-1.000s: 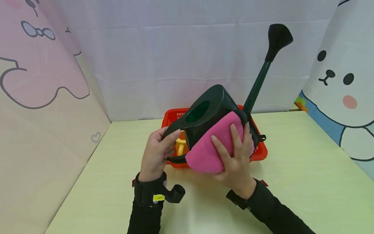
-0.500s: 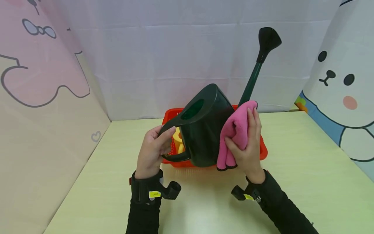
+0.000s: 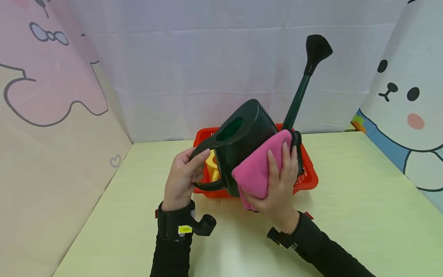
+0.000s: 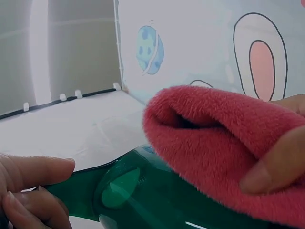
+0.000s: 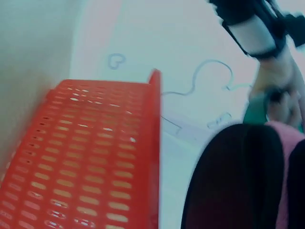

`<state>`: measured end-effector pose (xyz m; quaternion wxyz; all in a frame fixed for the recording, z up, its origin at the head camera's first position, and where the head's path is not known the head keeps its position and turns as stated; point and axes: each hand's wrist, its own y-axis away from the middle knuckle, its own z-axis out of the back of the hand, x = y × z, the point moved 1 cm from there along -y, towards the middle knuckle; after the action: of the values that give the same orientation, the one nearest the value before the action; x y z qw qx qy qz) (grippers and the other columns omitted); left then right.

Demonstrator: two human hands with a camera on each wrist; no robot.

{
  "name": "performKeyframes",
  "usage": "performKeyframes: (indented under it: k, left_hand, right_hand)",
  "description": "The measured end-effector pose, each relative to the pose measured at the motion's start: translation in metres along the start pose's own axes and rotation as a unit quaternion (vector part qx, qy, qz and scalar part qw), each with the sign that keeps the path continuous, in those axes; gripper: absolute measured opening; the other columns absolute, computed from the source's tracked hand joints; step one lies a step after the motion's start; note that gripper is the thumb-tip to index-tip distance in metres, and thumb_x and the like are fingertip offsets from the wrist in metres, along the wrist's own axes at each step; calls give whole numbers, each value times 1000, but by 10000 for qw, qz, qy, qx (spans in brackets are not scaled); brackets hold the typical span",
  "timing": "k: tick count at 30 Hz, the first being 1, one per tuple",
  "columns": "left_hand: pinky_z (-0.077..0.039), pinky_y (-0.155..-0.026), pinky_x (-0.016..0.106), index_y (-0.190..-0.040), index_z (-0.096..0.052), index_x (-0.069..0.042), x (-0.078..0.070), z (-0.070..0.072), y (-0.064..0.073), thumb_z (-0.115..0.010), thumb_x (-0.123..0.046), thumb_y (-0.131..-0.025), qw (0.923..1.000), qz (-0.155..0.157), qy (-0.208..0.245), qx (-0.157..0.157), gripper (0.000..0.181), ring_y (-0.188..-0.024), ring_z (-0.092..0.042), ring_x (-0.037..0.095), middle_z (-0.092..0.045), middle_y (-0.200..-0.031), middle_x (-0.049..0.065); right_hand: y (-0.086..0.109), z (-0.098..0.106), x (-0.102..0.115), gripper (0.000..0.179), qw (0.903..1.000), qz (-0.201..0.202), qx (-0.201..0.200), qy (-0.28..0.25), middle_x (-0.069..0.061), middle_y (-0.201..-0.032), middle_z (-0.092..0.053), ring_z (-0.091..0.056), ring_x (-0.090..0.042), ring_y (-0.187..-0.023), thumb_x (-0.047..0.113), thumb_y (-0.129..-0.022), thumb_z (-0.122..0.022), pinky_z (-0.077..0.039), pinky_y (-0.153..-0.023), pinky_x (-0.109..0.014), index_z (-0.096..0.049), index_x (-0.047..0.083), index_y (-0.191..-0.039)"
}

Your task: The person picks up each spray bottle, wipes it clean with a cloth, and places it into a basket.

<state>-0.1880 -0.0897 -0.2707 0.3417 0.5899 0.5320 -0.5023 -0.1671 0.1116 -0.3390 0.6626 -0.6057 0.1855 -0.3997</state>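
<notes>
In the head view a dark green watering can [image 3: 238,148] is held up, tilted, in front of a red basket. Its long spout points up to the right and ends in a black sprinkler head [image 3: 317,50]. My left hand [image 3: 181,177] grips the can's handle, thumb along the top. My right hand [image 3: 278,184] holds a folded pink cloth [image 3: 257,163] against the can's side near the spout's base. In the left wrist view the fuzzy cloth [image 4: 214,138] lies over the green body [image 4: 157,200], with right-hand fingers gripping it.
The red perforated basket [image 3: 309,177] stands on the pale table [image 3: 363,192] behind the can. Something yellow [image 3: 212,163] shows in it, left of the can's body. A white cloth backdrop [image 3: 207,69] hangs behind, with cartoon-printed sheets at both sides.
My right hand wiped the cloth right to the spout's base, then back left and down across the body. The can shifted slightly left early on; my left hand kept its grip.
</notes>
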Motion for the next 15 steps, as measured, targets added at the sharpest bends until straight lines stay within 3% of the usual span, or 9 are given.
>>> performKeyframes:
  k: [4, 9, 12, 15]
  left_hand:
    - [-30, -47, 20, -79, -54, -12, 2, -3, -1, -51, -9, -91, 10000, 41, -57, -23, 13, -46, -34, 10, -38, -52, -3]
    - [-30, -47, 19, -80, -54, -12, 4, -6, -1, -50, -10, -91, 9999, 87, -53, 110, 12, -46, -34, 9, -38, -52, -3]
    - [-30, -47, 19, -80, -54, -12, 4, -7, 0, -50, -11, -91, 9998, 88, -50, 170, 12, -46, -34, 8, -38, -52, -3]
    - [-30, -47, 19, -78, -53, -13, 4, -6, 1, -50, -12, -92, 9997, 12, -24, 258, 14, -45, -34, 7, -37, -52, -4]
  right_hand:
    - [12, -8, 7, 67, 9944, 835, -99, 643, -18, -141, -32, -25, -40, -133, 54, -84, -49, -31, -100, -59, -38, 13, -136]
    - [24, -13, 17, 53, 9671, 1922, 101, 1666, -22, -128, -39, -21, -46, -132, 43, -90, -44, -18, -107, -58, -42, 15, -134]
    - [25, -13, 18, 49, 9578, 2262, 203, 1761, -22, -123, -42, -20, -47, -133, 41, -90, -44, -11, -110, -57, -46, 16, -132]
    - [21, -12, 14, 46, 9612, 2331, 153, 1468, -21, -123, -42, -19, -45, -134, 41, -89, -46, -9, -111, -55, -48, 18, -129]
